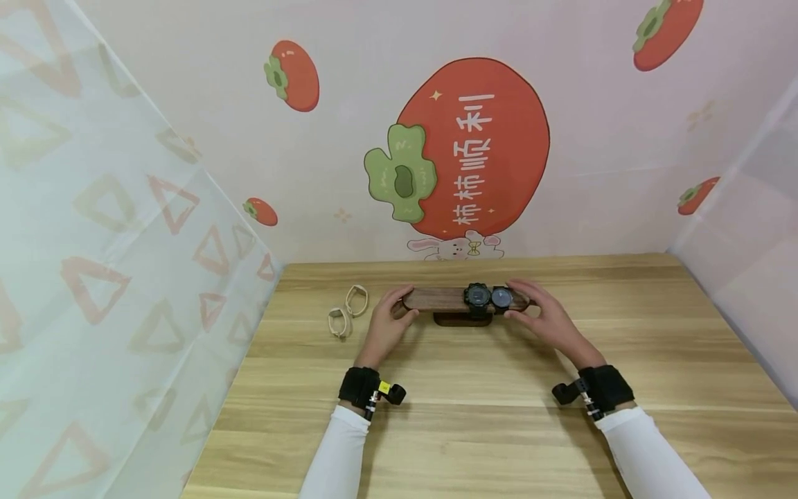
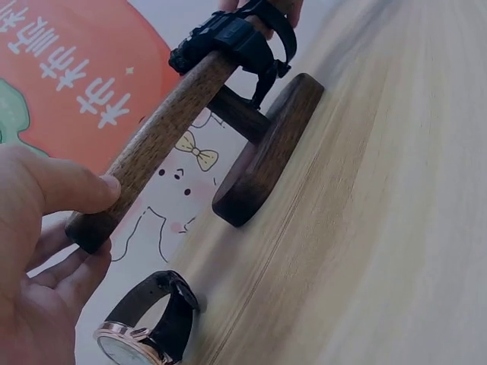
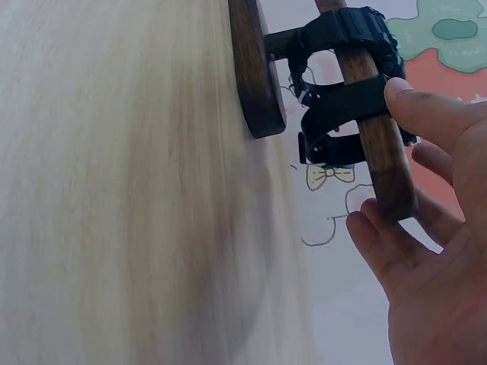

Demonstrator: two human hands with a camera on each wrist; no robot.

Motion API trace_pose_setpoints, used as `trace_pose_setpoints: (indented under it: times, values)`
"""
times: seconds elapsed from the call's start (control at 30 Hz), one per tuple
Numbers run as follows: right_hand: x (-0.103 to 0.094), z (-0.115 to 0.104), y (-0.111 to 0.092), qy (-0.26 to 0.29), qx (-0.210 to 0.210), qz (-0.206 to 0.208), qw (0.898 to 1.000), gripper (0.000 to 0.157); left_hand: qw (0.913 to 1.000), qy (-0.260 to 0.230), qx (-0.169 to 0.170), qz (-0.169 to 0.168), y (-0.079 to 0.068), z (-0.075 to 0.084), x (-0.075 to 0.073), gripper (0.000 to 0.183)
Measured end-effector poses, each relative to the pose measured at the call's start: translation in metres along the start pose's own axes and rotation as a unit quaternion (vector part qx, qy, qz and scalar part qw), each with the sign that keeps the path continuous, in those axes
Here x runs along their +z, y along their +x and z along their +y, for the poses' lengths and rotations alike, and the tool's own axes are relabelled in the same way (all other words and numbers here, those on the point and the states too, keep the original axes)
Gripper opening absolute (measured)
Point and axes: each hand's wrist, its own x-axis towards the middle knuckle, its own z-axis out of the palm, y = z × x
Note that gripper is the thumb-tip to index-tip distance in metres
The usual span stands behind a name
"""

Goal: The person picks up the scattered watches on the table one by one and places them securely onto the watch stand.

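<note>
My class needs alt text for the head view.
A person's left hand and right hand hold opposite ends of a wooden watch stand, two dark watches looped near its right end. Two loose watches sit on the table to the left; a large red fruit decorates the wall.

Your watch stand [image 1: 434, 299] is on the table [image 1: 467, 416], your left hand [image 1: 384, 322] at its left end, your right hand [image 1: 551, 322] at its right. It carries two watches [image 1: 477, 296] on its right half; two loose watches [image 1: 366, 300] lie to its left, the wall [image 1: 337, 180] behind it.
</note>
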Motion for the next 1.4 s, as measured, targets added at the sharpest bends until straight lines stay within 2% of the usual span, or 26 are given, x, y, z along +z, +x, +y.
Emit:
trace_pose_setpoints:
  times: [0.33, 0.57, 0.73, 0.97, 1.13, 1.4]
  values:
    - [-0.012, 0.001, -0.022, 0.021, 0.009, 0.054, 0.998, 0.057, 0.9997, 0.004, 0.016, 0.017, -0.008, -0.002, -0.013, 0.052]
    - [-0.018, -0.001, -0.042, 0.015, 0.041, 0.091, 0.995, 0.051, 0.9968, 0.060, 0.042, 0.031, -0.012, -0.007, -0.024, 0.043]
    - [-0.017, -0.003, -0.050, 0.021, 0.045, 0.094, 0.994, 0.047, 0.9957, 0.084, 0.025, 0.029, -0.013, -0.012, -0.027, 0.038]
    - [-0.012, 0.000, -0.054, 0.035, 0.036, 0.098, 0.994, 0.040, 0.9913, 0.131, -0.006, -0.011, -0.014, -0.020, -0.027, 0.036]
    - [-0.007, 0.003, -0.055, 0.027, 0.040, 0.083, 0.995, 0.038, 0.9897, 0.142, -0.002, -0.020, -0.016, -0.025, -0.026, 0.034]
    - [-0.004, 0.002, -0.055, 0.010, 0.044, 0.070, 0.997, 0.037, 0.9906, 0.135, 0.000, -0.021, -0.018, -0.023, -0.026, 0.034]
